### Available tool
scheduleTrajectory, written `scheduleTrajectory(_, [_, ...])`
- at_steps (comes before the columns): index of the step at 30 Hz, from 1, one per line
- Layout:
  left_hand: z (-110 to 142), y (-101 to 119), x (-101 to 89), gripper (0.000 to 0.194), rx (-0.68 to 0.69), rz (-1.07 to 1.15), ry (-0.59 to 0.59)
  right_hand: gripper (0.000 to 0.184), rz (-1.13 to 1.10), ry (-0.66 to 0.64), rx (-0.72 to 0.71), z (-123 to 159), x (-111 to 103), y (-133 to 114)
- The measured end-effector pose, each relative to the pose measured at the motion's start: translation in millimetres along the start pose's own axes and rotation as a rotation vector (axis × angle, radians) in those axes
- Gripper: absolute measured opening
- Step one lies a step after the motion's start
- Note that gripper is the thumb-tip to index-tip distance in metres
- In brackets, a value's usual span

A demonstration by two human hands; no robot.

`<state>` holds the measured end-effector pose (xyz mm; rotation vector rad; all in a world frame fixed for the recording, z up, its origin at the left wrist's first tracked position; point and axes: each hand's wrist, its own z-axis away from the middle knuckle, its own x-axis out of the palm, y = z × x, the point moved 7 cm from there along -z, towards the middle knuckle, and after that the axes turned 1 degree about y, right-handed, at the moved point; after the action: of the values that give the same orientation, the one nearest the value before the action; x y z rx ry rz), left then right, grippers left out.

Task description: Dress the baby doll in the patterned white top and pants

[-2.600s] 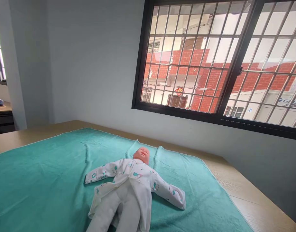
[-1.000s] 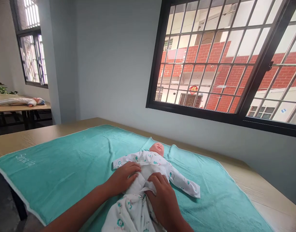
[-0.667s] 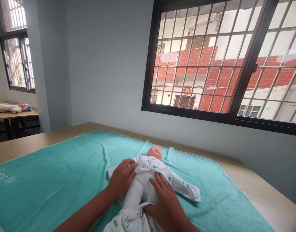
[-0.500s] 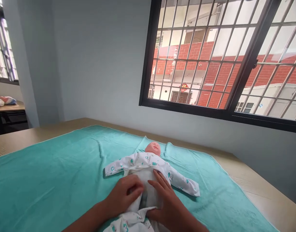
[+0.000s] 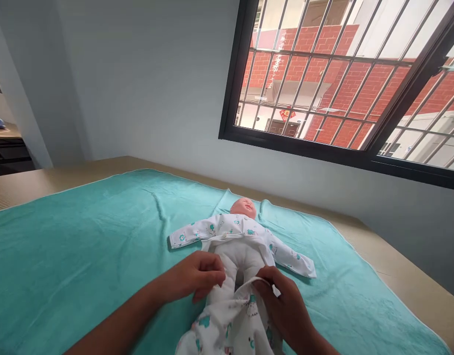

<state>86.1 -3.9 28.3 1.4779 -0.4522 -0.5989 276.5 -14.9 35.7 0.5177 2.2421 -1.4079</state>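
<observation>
White printed trousers (image 5: 227, 320) at six o'clock, over the legs of a doll (image 5: 244, 209) on a teal blanket (image 5: 101, 236). Pinched at the waistband (image 5: 249, 284) in the closed right grip (image 5: 288, 298) at five o'clock; near the loosely curled left grip (image 5: 197, 273) at seven, any hold there impossible to tell. Likely light, limp, slightly stretchy; best taken by both waistband sides.

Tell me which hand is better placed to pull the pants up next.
Probably the right hand: its fingers grip the top edge of the pants. The left hand is by the doll's leg, with no cloth visible in its fingers.
</observation>
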Motion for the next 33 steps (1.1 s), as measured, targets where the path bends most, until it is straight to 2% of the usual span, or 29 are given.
scheduleTrajectory(3, [-1.7,0.3,4.9,0.021,0.01,-0.066,-0.022,0.023,-0.057,0.006,0.093,-1.1,0.7,3.9])
scheduleTrajectory(5, [-2.7,8.1,14.7,0.022,0.087,-0.171,-0.02,0.026,-0.101,0.0,0.108,-2.4,3.4,0.6])
scheduleTrajectory(8, [-1.9,18.2,34.0,0.03,0.188,-0.256,-0.087,0.028,-0.194,-0.001,0.124,-3.2,6.9,-3.7])
scheduleTrajectory(10, [-0.9,18.5,37.9,0.037,0.207,-0.231,-0.112,0.027,-0.258,-0.026,0.129,-2.8,8.9,-3.9])
scheduleTrajectory(12, [-1.0,12.5,31.8,0.039,0.183,-0.095,-0.089,0.027,-0.295,-0.064,0.132,-2.6,8.4,-2.1])
scheduleTrajectory(15, [-3.2,-5.7,17.5,0.036,0.094,0.238,-0.03,0.033,-0.289,-0.132,0.119,-4.9,2.1,-1.5])
scheduleTrajectory(17, [-4.6,-15.7,12.3,0.035,0.049,0.425,-0.004,0.037,-0.236,-0.223,0.094,-7.9,-1.5,-5.5])
scheduleTrajectory(21, [-6.9,-19.5,5.7,0.035,0.065,0.674,0.055,0.042,-0.043,-0.369,0.051,-11.5,-8.5,-8.3])
scheduleTrajectory(24, [-9.8,-22.6,-1.1,0.036,0.052,0.634,0.088,0.045,-0.032,-0.336,0.103,-9.8,-15.5,12.1])
scheduleTrajectory(28, [-15.6,-34.5,-13.1,0.034,-0.052,0.334,0.096,0.049,-0.108,-0.234,0.211,-1.2,-20.5,56.9])
scheduleTrajectory(30, [-17.5,-35.6,-19.4,0.034,-0.05,0.246,0.123,0.051,-0.133,-0.216,0.241,2.3,-19.8,72.3])
scheduleTrajectory(33, [-17.9,-32.6,-25.0,0.029,0.013,0.299,0.191,0.053,-0.183,-0.224,0.258,3.7,-16.4,80.2])
